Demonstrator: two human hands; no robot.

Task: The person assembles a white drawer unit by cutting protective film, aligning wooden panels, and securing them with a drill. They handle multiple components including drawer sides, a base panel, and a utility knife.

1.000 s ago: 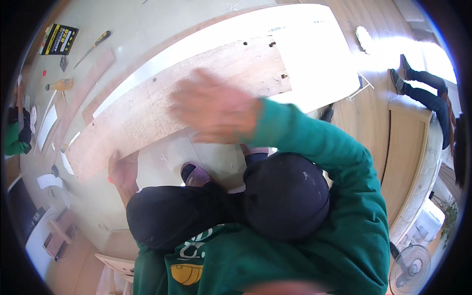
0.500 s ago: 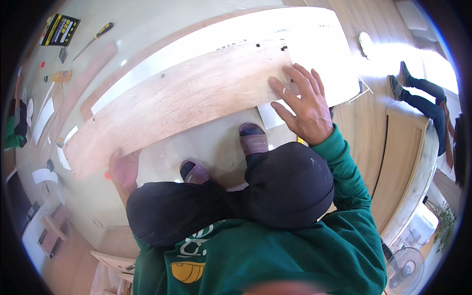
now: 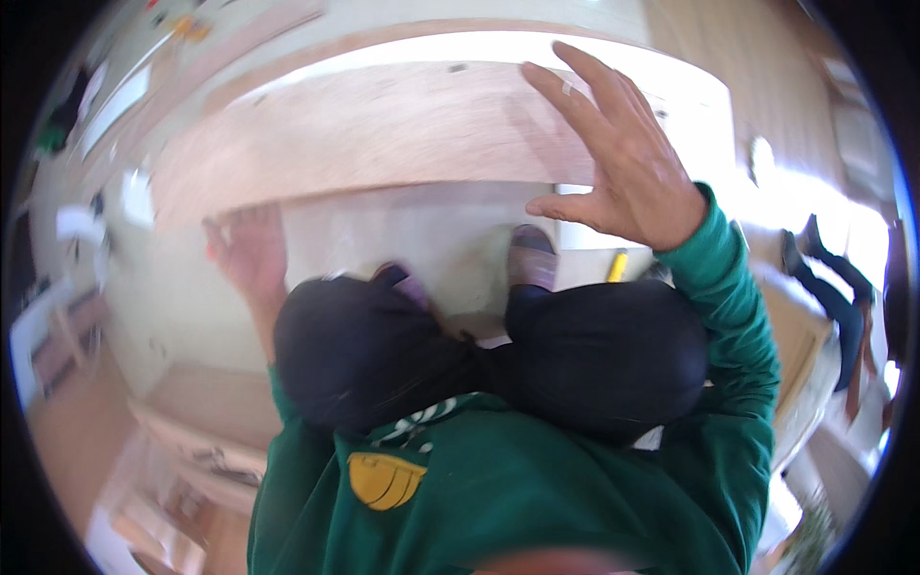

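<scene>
A long, pale wooden board [image 3: 364, 129] stretches left to right in front of my knees. My right hand [image 3: 623, 144] is over its right end, open, with the fingers spread and the thumb held apart; a ring shows on one finger. Whether that palm touches the wood I cannot tell. At the near edge, toward the board's left end, is my left hand [image 3: 253, 254]. It is smeared by motion and its fingers are partly hidden at the edge, so their grip does not show. Beneath the board lies a white panel [image 3: 695, 91], visible along its far side and right end.
My slippered feet stand just on the near side of the board. A yellow-handled object [image 3: 618, 265] lies by my right knee. A wooden drawer unit [image 3: 206, 422] stands at lower left. Another person's legs [image 3: 829, 287] stretch in at far right.
The view has turned and shifted, so the board appears more level. My right hand has moved off the board's surface a little, its fingers spread wider. My left hand stays by the near edge.
</scene>
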